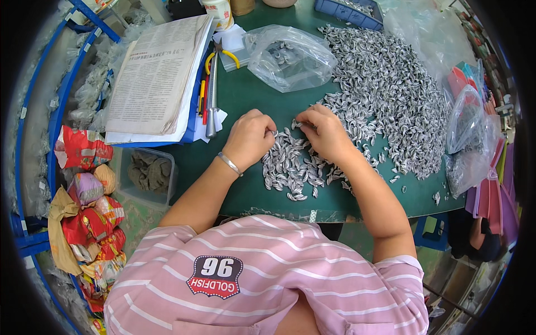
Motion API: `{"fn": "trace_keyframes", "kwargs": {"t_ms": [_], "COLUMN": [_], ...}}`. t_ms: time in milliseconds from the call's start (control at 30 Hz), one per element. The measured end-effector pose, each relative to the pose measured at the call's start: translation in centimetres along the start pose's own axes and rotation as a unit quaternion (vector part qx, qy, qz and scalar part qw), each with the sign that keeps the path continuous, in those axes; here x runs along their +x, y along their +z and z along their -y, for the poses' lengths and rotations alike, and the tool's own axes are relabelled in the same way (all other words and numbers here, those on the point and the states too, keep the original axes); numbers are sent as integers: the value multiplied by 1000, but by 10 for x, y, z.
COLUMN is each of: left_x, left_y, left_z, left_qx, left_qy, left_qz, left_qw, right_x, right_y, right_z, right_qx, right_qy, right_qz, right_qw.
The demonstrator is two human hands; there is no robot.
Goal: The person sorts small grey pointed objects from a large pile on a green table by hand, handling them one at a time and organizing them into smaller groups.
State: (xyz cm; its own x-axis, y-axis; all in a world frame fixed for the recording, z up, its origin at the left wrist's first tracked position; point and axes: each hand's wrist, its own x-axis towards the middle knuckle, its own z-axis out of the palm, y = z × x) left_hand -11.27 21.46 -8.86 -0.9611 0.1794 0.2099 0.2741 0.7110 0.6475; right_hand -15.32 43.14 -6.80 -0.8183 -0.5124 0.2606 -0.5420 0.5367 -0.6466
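My left hand (249, 139), with a silver bangle (229, 164) on its wrist, is closed at the left edge of a small heap of twisted silver pieces (287, 170). Its fingertips press together, and whatever they pinch is hidden. Opposite it, my right hand (328, 134) has thumb and forefinger closed on one small twisted silver piece (296, 124), just above the top of the heap. A much larger spread of the same silver pieces (391, 84) covers the table beyond and to the right of my right hand.
The green table (240, 92) also bears a clear plastic bag (290, 61), yellow-handled pliers (218, 53), a metal rod (211, 106), newspapers (153, 72) and a blue bin (352, 12). A clear tub (170, 184) with dark cloth stands left; filled bags (472, 134) lie right.
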Motion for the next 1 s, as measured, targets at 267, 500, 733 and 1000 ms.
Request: {"fn": "trace_keyframes", "kwargs": {"t_ms": [267, 500, 733, 1000], "left_x": [8, 6, 37, -14], "left_y": [-11, -15, -24, -23], "left_z": [-10, -8, -17, -4], "left_qx": [-475, -562, -668, -46], "left_qy": [-243, -270, -193, -37], "left_qz": [58, 77, -73, 77], "left_qw": [844, 778, 715, 995], "right_x": [-11, -23, -29, -38], "right_y": [4, 12, 16, 17], "right_z": [12, 17, 21, 19], "right_qx": [54, -4, -29, -115], "right_qy": [-18, -97, -84, -128], "right_qz": [27, 6, -40, -33], "right_qw": [998, 995, 995, 985]}}
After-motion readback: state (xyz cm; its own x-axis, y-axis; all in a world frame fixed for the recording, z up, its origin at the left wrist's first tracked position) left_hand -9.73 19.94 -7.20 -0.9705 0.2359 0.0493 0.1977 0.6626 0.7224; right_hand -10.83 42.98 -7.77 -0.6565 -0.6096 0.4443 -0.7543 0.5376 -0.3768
